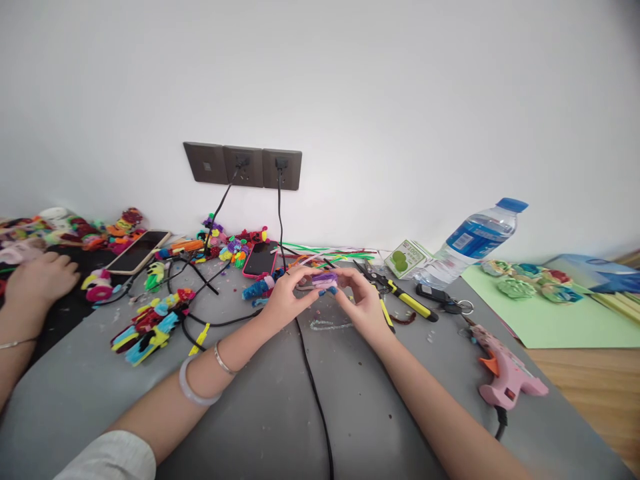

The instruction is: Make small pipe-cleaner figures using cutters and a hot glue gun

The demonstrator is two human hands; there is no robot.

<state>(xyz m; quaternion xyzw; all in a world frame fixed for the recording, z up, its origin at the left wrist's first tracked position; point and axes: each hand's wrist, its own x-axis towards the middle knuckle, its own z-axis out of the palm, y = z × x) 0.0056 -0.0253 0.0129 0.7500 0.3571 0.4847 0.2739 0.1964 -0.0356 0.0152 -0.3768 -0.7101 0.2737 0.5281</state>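
Note:
Between the fingertips of both hands is a small bundle of purple pipe cleaner (pixel 326 280), held just above the grey table (pixel 280 427). My left hand (pixel 289 301) pinches it from the left, and my right hand (pixel 361 303) closes on it from the right. Fingers hide part of its shape. Below and between the hands lies a silvery pipe cleaner (pixel 330 326). Close to my right hand are yellow-handled pliers (pixel 413 301). A blue fuzzy piece (pixel 256 289) rests left of my left hand.
A pink glue gun (pixel 507 373), car key (pixel 434 295), tilted water bottle (pixel 470 243) and green box (pixel 407 260) stand right. Pipe-cleaner figures (pixel 157 323), phones (pixel 137 252) and a black cable (pixel 314 387) lie left and centre. Another person's hand (pixel 43 283) is at far left.

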